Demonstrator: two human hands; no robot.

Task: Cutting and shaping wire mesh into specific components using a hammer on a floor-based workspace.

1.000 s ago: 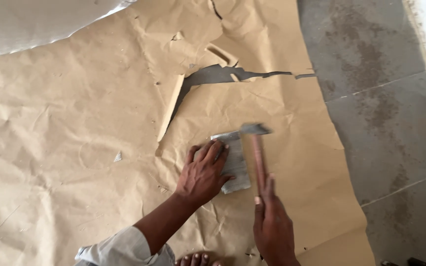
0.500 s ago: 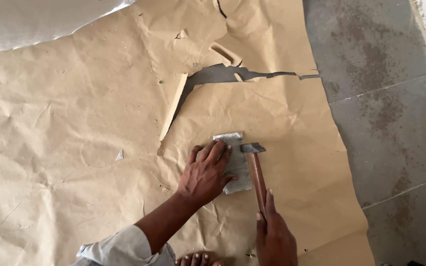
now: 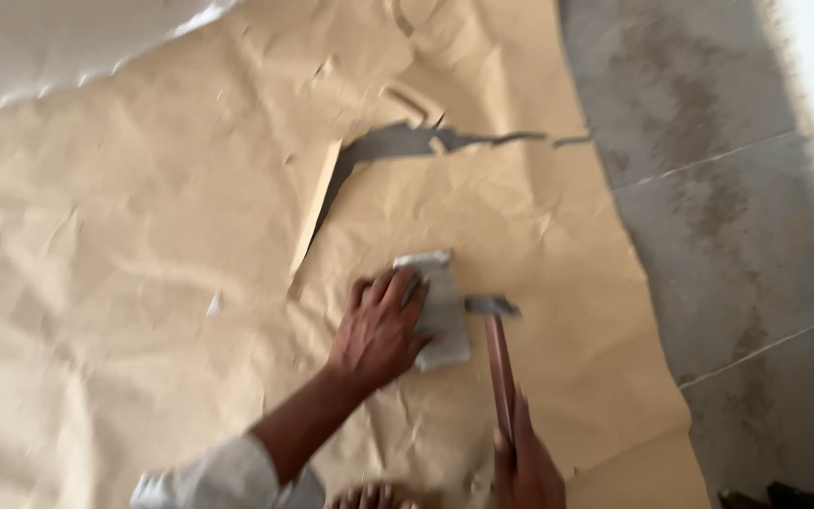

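My left hand (image 3: 381,328) lies flat on a small grey metal sheet (image 3: 442,306), pressing it onto the brown paper (image 3: 143,236) spread over the floor. My right hand (image 3: 523,464) is wrapped around the wooden handle of a hammer (image 3: 496,353) at the bottom edge of the view. The hammer's grey head sits just right of the metal sheet's edge, low over the paper. The picture is blurred by motion.
The brown paper is crumpled and torn at the top middle, showing grey floor through the tear (image 3: 398,143). Bare grey tiled floor (image 3: 727,188) runs along the right. Toes (image 3: 369,495) show at the bottom edge. A pale sheet (image 3: 58,38) covers the top left corner.
The hammer head has come down from over the sheet's top right corner to beside its right edge. My left hand stays pressed on the sheet.
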